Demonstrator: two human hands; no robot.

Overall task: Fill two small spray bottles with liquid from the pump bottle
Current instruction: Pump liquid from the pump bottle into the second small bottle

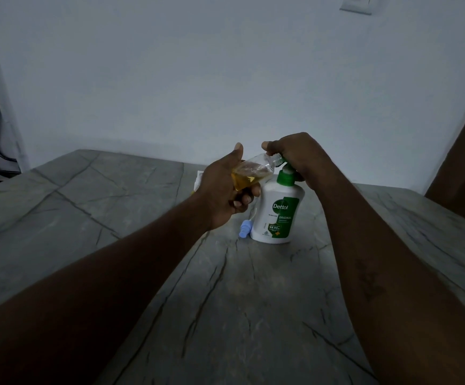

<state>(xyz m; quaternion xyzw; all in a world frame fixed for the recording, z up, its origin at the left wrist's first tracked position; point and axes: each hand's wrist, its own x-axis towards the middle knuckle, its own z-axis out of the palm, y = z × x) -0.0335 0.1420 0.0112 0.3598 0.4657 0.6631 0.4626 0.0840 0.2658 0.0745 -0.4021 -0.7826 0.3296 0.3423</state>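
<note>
Pump bottle [278, 209] stands upright; at its spout, left hand [223, 190] wraps the tilted, part-filled spray bottle [253, 169], mouth against the nozzle. Right hand [298, 154] curls over its pump head. Slow, short presses with the mouth held steady should avoid spills.

The grey veined table [114, 218] bears a white pump bottle [278, 215], a blue cap [244, 228] just beside it.

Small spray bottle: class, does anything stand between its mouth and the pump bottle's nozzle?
Nothing visible does. The left hand tilts the small spray bottle so its mouth is at the green nozzle, under the right hand. A blue spray cap lies beside the pump bottle's base.
</note>
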